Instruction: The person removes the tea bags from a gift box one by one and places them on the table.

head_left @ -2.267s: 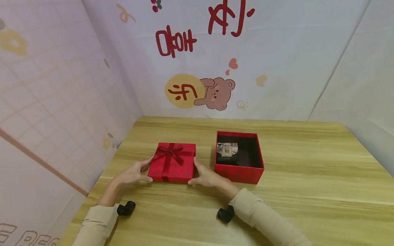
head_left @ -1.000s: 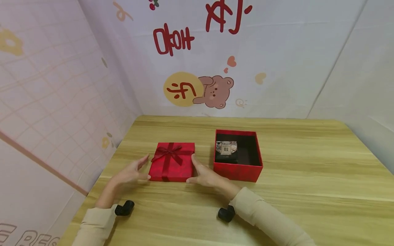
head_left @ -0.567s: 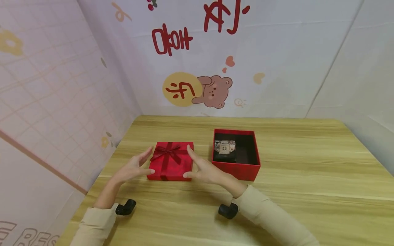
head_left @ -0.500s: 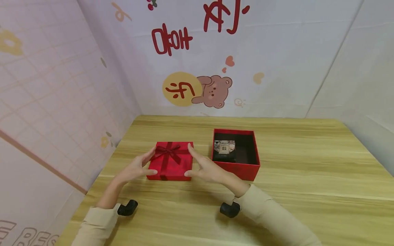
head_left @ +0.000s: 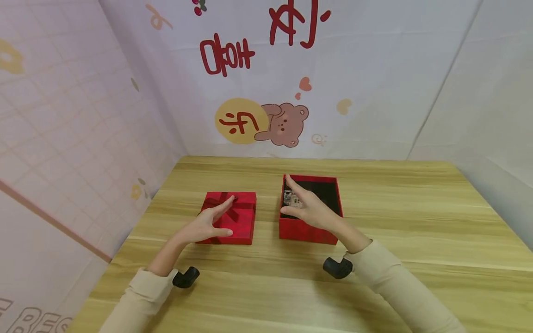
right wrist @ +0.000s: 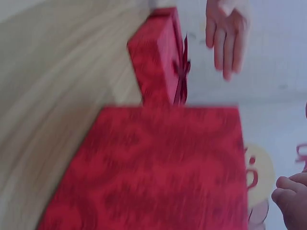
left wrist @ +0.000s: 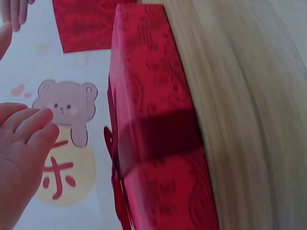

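Observation:
On the left of the table lies a red gift box lid (head_left: 241,224) with a dark red ribbon and bow. My left hand (head_left: 204,226) hovers over it, thumb and fingers spread, holding nothing. In the left wrist view, the lid's side (left wrist: 153,96) stands apart from the fingers (left wrist: 29,127). Over the open red gift box (head_left: 308,231), my right hand (head_left: 312,210) reaches with spread fingers, also holding nothing. Partly hidden behind it, a small black packet (head_left: 291,199) with a patterned top and pale label sits in the box's left side. The box's patterned wall (right wrist: 158,167) fills the right wrist view.
The wooden table (head_left: 266,286) runs back to a white wall cloth (head_left: 366,69) with red characters and a printed bear (head_left: 287,125). Black wrist cameras (head_left: 186,277) stick out inward from both sleeves. A bare gap of tabletop separates lid and box.
Both hands have come off the lid, where they touched its sides, and moved right and up. The right hand now reaches over the box. Lid and box keep their places.

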Demonstrator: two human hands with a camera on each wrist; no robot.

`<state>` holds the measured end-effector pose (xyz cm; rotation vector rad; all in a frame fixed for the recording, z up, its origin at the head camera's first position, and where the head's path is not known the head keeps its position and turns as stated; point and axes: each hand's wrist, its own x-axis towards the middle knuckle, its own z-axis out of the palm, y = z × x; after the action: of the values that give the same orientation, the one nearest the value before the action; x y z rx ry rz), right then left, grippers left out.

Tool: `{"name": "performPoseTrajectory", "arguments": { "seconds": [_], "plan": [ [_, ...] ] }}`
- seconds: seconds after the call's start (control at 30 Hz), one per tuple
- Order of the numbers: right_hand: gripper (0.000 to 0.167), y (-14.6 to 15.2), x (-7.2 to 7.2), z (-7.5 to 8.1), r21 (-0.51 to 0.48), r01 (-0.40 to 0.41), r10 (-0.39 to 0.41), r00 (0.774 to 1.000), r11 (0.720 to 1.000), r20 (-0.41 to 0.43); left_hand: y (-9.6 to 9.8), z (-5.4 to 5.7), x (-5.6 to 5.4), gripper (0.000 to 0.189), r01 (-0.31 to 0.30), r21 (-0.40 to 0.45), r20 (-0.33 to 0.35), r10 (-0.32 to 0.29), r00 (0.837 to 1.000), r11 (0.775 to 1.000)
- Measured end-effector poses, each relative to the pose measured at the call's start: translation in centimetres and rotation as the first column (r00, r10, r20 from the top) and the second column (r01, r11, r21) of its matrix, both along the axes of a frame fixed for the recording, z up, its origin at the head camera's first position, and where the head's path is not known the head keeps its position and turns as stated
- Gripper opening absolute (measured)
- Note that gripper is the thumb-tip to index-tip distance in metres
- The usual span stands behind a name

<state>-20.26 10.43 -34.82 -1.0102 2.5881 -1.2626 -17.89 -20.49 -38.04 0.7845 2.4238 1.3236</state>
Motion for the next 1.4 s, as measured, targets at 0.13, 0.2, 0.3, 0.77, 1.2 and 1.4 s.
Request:
{"name": "performPoseTrajectory", "arguments": {
  "seconds": [0.13,0.2,0.3,0.77,1.2,1.4],
  "plan": [
    [0.084,1.5,-0.9,-0.2,0.024,0.058,-0.058,0.998,0.998,-0.015,1.0,0.3,-0.2,0.084,-0.002,0.001,0.000,0.002,1.000,1.000],
    [0.084,2.1,-1.3,-0.3,0.042,0.089,-0.088,0.996,0.995,-0.034,1.4,0.3,-0.3,0.084,0.001,0.009,0.002,-0.001,1.000,1.000],
    [0.082,2.7,-1.8,-0.6,0.047,0.116,-0.115,0.993,0.992,-0.026,2.1,0.5,-0.6,0.085,0.011,0.014,0.000,-0.011,1.000,1.000],
    [0.080,3.6,-3.3,-2.5,0.083,0.180,-0.187,0.979,0.980,0.081,5.5,-0.1,-2.6,0.083,0.105,0.108,0.022,-0.108,0.994,0.989],
    [0.075,2.6,-3.3,-3.6,0.165,0.177,-0.184,0.983,0.970,0.026,7.8,-1.1,-3.5,0.082,0.109,0.095,0.006,-0.110,0.994,0.989],
    [0.075,2.2,-3.4,-3.6,0.232,0.204,-0.220,0.975,0.951,0.043,8.5,-1.3,-3.8,0.083,0.121,0.120,0.022,-0.124,0.992,0.985]
  ]
}}
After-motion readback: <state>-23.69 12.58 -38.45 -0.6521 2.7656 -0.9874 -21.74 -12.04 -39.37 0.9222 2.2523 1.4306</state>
